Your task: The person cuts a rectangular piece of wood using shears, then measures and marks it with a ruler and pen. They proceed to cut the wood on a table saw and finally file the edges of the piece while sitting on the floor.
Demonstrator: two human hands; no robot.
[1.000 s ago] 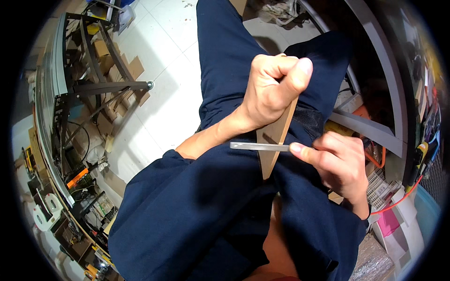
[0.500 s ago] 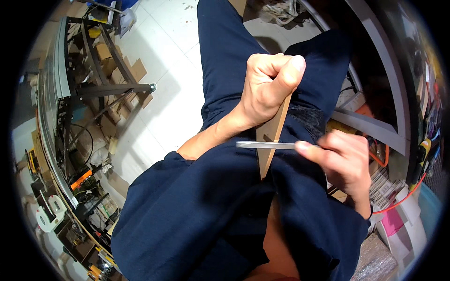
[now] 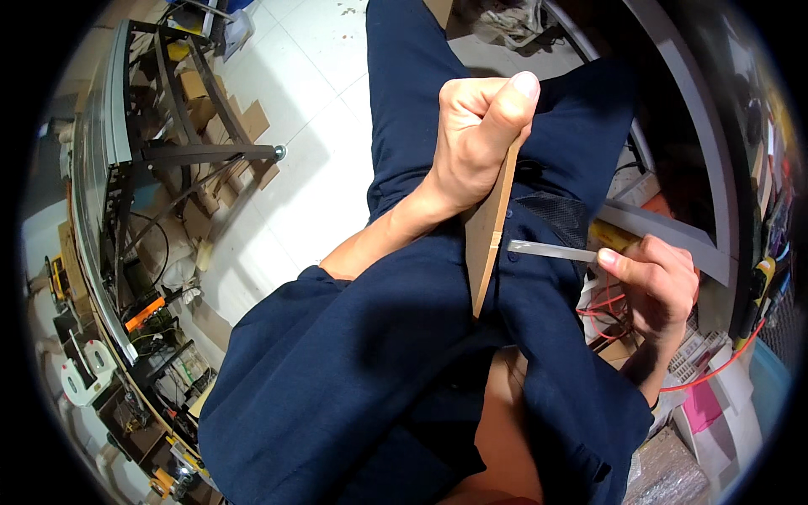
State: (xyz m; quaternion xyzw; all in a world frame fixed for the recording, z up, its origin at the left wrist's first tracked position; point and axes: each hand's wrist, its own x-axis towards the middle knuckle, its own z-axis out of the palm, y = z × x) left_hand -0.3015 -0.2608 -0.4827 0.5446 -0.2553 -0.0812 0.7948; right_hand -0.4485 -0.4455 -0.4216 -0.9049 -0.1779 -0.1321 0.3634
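Observation:
A thin wooden board (image 3: 481, 257) stands on edge above my lap, its narrow edge turned up toward me. My left hand (image 3: 481, 139) is closed around its far end, thumb lying along the top. Partway down the narrow edge shows a small pale notch (image 3: 497, 239). In my right hand (image 3: 655, 282) is a slim flat metal file (image 3: 551, 250), pinched at its right end with the thumb on top. The file's free tip points left at the notch, a small gap away from the board.
Dark trousers (image 3: 412, 109) cover my legs beneath the board. A dark metal frame (image 3: 210, 154) stands on the tiled floor at left, with cardboard pieces around it. To the right are a grey frame bar (image 3: 665, 227), an orange cable (image 3: 715, 379) and a light blue bin (image 3: 770, 366).
My right hand has drawn the file to the right, off the board's edge, which it lay across before. The notch now shows. My left hand still grips the board.

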